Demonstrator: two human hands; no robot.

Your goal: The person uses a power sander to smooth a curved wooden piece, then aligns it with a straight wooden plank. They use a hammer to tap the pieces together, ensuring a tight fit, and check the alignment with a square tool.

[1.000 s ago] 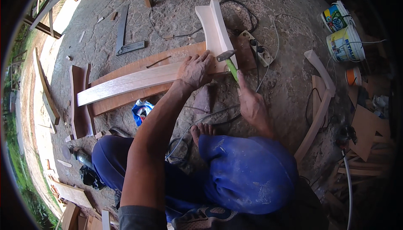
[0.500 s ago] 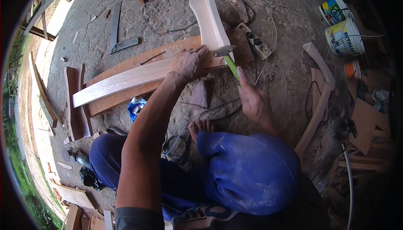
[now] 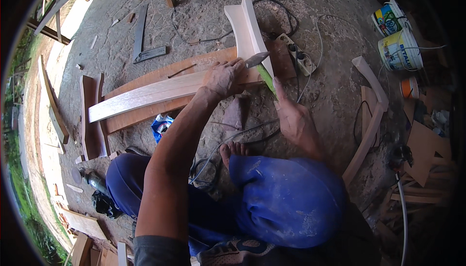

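My right hand (image 3: 295, 120) is wrapped round the green handle of a hammer (image 3: 266, 75). The hammer's metal head is at the joint between a pale curved wooden rail (image 3: 150, 94) and an upright pale wooden end piece (image 3: 250, 30); I cannot tell whether it touches the wood. With my left hand (image 3: 223, 79) I grip the rail near that joint, fingers over its top. A brown wooden end piece (image 3: 92, 115) stands at the rail's other end. Beneath lies a wide reddish-brown board (image 3: 170, 67), with a thin dark rod (image 3: 182, 70) on it.
A metal try square (image 3: 141, 37) lies beyond the board. A power strip (image 3: 302, 57) with cables sits right of the joint. Paint buckets (image 3: 399, 50), an orange-sided tub (image 3: 409, 87) and wood offcuts (image 3: 422, 144) crowd the right. An angled wooden piece (image 3: 371, 115) lies nearer.
The whole view has shifted slightly. The hammer head has turned a little at the joint, while my left hand keeps its place on the rail.
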